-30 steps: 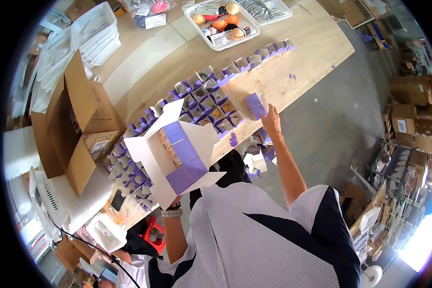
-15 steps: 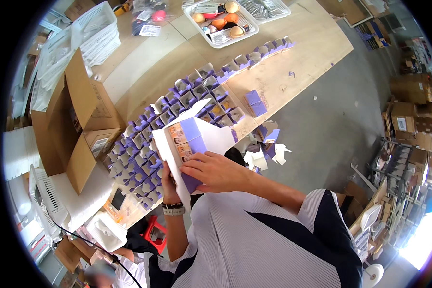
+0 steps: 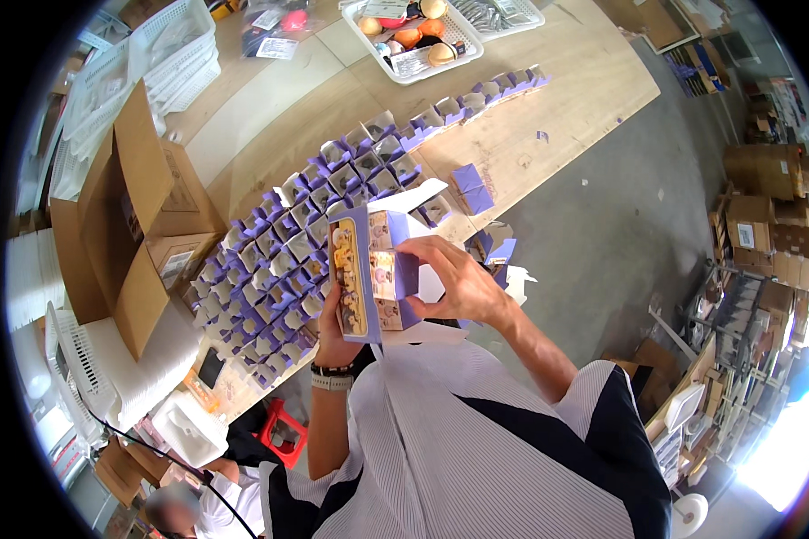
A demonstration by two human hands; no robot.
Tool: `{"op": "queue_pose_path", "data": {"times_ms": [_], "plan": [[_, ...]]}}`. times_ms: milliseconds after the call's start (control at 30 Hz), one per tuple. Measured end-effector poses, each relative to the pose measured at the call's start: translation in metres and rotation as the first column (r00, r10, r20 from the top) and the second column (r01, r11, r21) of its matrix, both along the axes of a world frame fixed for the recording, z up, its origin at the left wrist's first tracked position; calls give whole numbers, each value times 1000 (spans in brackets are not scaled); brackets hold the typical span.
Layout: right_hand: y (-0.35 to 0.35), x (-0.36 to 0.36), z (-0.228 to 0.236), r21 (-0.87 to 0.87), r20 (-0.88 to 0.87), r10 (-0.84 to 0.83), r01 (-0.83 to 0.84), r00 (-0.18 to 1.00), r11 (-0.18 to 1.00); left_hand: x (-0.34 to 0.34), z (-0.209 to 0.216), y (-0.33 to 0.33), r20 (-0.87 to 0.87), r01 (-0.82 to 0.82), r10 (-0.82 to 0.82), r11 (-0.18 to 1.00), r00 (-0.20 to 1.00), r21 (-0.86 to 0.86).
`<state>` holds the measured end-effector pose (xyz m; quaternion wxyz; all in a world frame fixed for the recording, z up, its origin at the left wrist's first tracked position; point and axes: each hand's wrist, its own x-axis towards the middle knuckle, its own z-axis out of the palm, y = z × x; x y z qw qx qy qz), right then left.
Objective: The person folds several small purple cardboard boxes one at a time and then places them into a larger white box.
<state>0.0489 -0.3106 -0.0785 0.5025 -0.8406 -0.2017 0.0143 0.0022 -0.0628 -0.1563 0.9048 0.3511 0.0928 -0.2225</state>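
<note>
Your left hand is steadying the display box; your right hand is gripping small boxes in it; squeeze evenly.

Display carton, one, purple-edged, yellow printed panel, white flaps spread: was held by the left hand. Small printed boxes, inside it: were gripped by the right hand, thumb and fingers apart. Open-topped purple boxes, many: stood in packed rows on a wooden table. Closed purple boxes, two: lay near the table's edge. Corrugated carton, flaps open: stood left of the rows. Red plastic stool, one: stood lower left.
</note>
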Motion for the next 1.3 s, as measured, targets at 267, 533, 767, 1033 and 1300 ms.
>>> {"op": "queue_pose_path", "data": {"times_ms": [267,533,767,1033,1300], "plan": [[-109,57,-66,-2,16,-558,558,830,830,7,-16,18,-343,-217,148,961,928,-173],[-178,119,-212,-570,49,-724,615,688,545,17,6,6,119,-185,148,891,982,415],[-147,124,-194,-393,299,-552,627,779,673,31,8,-1,-355,-300,233,943,905,-145],[-3,77,-61,26,-110,64,-61,992,998,21,-2,-6,-202,-131,131,991,970,16],[31,68,-93,109,-179,-200,221,963,969,14,-11,-26,-166,-87,125,972,978,217]]}}
